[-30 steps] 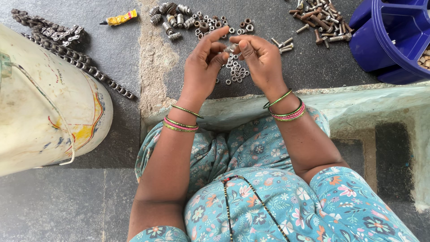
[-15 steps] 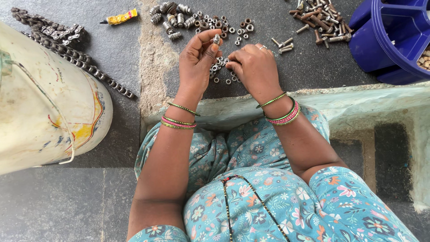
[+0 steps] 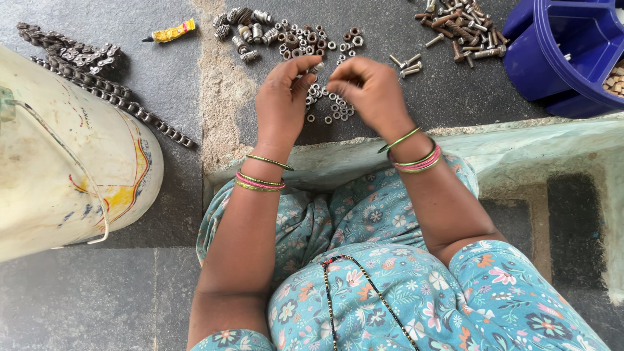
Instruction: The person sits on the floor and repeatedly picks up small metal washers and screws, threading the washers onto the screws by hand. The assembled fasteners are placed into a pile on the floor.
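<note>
Nearest item: lap in teal floral cloth (image 3: 390, 305), a beaded cord hanging over it.

Left hand (image 3: 283, 97) — bangled wrist, fingers (image 3: 305, 65) curled toward 1 o'clock, tips pinched on something small; what it is cannot be told.

Right hand (image 3: 370, 91) — back to the camera, fingers folded inward toward 9 o'clock, closed; any content hidden. The two hands' tips nearly meet.

Loose nuts (image 3: 331, 107) — small silver rings, scattered on the stone floor (image 3: 162, 84) directly beneath and between both hands, just beyond the fingertips at 12 o'clock. Round pieces lying flat, no long axis to speak of; both hands about equally near.

Further nuts and threaded sleeves (image 3: 260, 32) at 11 o'clock of the left hand.

Short bolts (image 3: 406, 62) — at 1 o'clock of the right hand, long axes running roughly 2 to 8.

Rusty bolts (image 3: 455, 26), blue bin (image 3: 572, 52) at far right; chain (image 3: 97, 78), yellow tube (image 3: 170, 30), pale bucket (image 3: 65, 169) at left.
</note>
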